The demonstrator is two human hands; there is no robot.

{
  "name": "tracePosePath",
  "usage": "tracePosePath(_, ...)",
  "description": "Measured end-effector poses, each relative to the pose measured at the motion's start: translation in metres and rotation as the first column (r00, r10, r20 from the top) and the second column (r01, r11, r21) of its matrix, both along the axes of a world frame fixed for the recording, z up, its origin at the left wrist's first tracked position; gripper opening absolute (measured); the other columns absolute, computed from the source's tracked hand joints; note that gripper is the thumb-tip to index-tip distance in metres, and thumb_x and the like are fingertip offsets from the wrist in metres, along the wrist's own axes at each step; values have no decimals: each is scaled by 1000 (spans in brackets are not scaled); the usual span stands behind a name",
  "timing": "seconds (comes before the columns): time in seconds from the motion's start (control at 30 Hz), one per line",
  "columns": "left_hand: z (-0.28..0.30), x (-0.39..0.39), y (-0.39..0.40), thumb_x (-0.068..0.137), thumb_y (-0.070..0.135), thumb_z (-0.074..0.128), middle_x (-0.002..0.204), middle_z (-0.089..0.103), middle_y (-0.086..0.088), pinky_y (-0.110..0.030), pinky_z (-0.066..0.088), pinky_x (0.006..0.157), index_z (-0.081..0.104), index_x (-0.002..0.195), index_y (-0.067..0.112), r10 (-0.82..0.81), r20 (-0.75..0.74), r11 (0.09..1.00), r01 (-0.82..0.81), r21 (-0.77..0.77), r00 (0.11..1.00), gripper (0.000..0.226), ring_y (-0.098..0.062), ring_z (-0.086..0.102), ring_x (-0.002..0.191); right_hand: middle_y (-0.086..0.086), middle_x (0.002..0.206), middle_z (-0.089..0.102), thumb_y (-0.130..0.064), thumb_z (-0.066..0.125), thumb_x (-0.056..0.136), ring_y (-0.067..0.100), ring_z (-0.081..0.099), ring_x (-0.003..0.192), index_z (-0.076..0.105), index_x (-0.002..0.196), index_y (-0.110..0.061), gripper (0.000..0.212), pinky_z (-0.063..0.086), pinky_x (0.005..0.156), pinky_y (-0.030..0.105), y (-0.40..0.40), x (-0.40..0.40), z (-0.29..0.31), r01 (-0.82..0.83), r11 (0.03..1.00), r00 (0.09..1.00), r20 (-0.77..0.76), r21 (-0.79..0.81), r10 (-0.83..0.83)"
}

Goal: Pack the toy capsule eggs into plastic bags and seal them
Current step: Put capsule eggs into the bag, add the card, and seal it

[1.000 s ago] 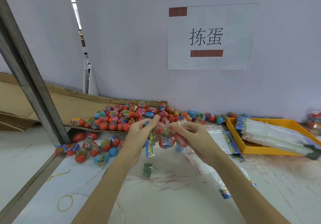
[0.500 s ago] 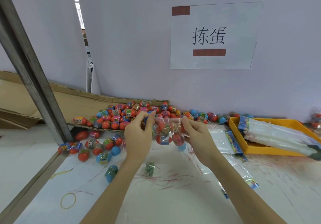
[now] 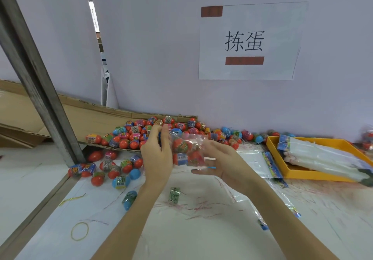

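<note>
A clear plastic bag [image 3: 187, 151] holding several red and blue capsule eggs hangs above the table between both hands. My left hand [image 3: 157, 155] pinches the bag's top left edge with thumb and fingers. My right hand [image 3: 220, 163] holds the bag's right side, palm turned toward me, fingers curled under it. Behind the hands lies a big heap of loose capsule eggs [image 3: 137, 136] on a cardboard sheet, with more eggs [image 3: 107, 169] scattered on the white table to the left.
A yellow tray [image 3: 292, 171] with stacked empty bags [image 3: 323, 155] stands at the right. Flat bags [image 3: 252, 165] lie beside it. One blue egg [image 3: 129, 199], a green label [image 3: 174, 194] and a yellow rubber band [image 3: 79, 231] lie nearer me. A metal post [image 3: 40, 90] slants at left.
Both hands have lifted the filled bag slightly. The right hand has rotated palm-up under the bag's side. A blue egg that fell to the table lies near my left forearm.
</note>
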State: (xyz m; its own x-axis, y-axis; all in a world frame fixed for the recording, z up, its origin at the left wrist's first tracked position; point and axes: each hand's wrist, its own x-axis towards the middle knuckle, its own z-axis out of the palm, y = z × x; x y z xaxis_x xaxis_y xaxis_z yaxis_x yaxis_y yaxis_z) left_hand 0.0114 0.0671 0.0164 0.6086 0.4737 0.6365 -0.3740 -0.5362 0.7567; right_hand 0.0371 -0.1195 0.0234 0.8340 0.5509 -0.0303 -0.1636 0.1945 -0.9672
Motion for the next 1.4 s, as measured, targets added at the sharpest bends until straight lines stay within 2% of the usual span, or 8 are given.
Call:
tracePosePath(0.17, 0, 2, 5, 111, 28, 46, 59, 41, -2, -23, 34, 51, 49, 77, 11, 25, -14, 998, -25, -50, 1000, 38, -11, 39, 52, 16, 110, 76, -21, 78, 91, 29, 75, 94, 62, 134, -21, 46, 59, 82, 29, -6, 1, -3, -89, 983, 982, 151, -160, 113)
tracePosePath(0.57, 1, 1, 12, 110, 35, 49, 58, 50, 5, -28, 37, 50, 58, 80, 21, -43, -127, 997, 50, 51, 991, 34, -15, 46, 51, 14, 97, 75, -16, 71, 97, 22, 69, 81, 58, 140, -22, 46, 55, 69, 23, -26, 10, 4, -51, 943, 955, 260, -327, 142)
tracePosePath(0.77, 11, -2, 6, 101, 52, 58, 99, 79, -4, -26, 57, 80, 79, 108, 24, -585, -407, 811, 494, -314, 702, 36, -17, 73, 87, 7, 82, 54, -9, 61, 97, 19, 46, 70, 66, 135, -25, 41, 44, 65, 23, -28, 9, 2, -150, 961, 955, 218, -234, 202)
tracePosePath(0.87, 8, -3, 4, 95, 21, 75, 100, 80, -13, -28, 62, 80, 78, 114, 13, -680, -313, 722, 531, -443, 664, 21, -26, 77, 97, 10, 81, 52, -9, 57, 87, 23, 46, 72, 68, 129, -28, 47, 43, 69, 34, -23, 10, 1, -48, 975, 965, 243, -216, 101)
tracePosePath(0.97, 12, -3, 8, 81, 34, 83, 106, 80, -11, -23, 60, 74, 82, 109, 16, -725, -225, 622, 478, -620, 651, 33, -22, 78, 98, 3, 71, 50, -11, 58, 83, 14, 46, 65, 68, 129, -26, 49, 42, 60, 27, -21, 12, 1, 62, 986, 965, 262, -154, -19)
tracePosePath(1.17, 7, -3, 12, 84, 45, 83, 107, 80, -2, -23, 59, 83, 83, 108, 25, -718, -377, 692, 541, -478, 585, 31, -14, 76, 99, 0, 70, 58, 1, 53, 92, 15, 45, 65, 70, 126, -17, 42, 38, 60, 30, -24, 15, 0, 106, 994, 971, 216, -24, -99)
tracePosePath(1.33, 6, -1, 12, 81, 33, 87, 105, 80, -10, -23, 59, 81, 83, 102, 16, -711, -328, 693, 541, -477, 622, 26, -22, 76, 98, 12, 81, 62, -45, 68, 94, 15, 52, 67, 71, 120, -33, 29, 47, 58, 23, -19, 8, 4, 189, 964, 925, 364, -186, -111)
tracePosePath(1.4, 5, 1, 12, 78, 28, 88, 106, 79, -14, -27, 59, 83, 82, 101, 9, -751, -275, 632, 533, -563, 600, 30, -25, 75, 97, 13, 76, 62, -44, 70, 91, 11, 54, 64, 73, 116, -35, 26, 48, 58, 20, -18, 6, 4, 193, 959, 912, 400, -209, -97)
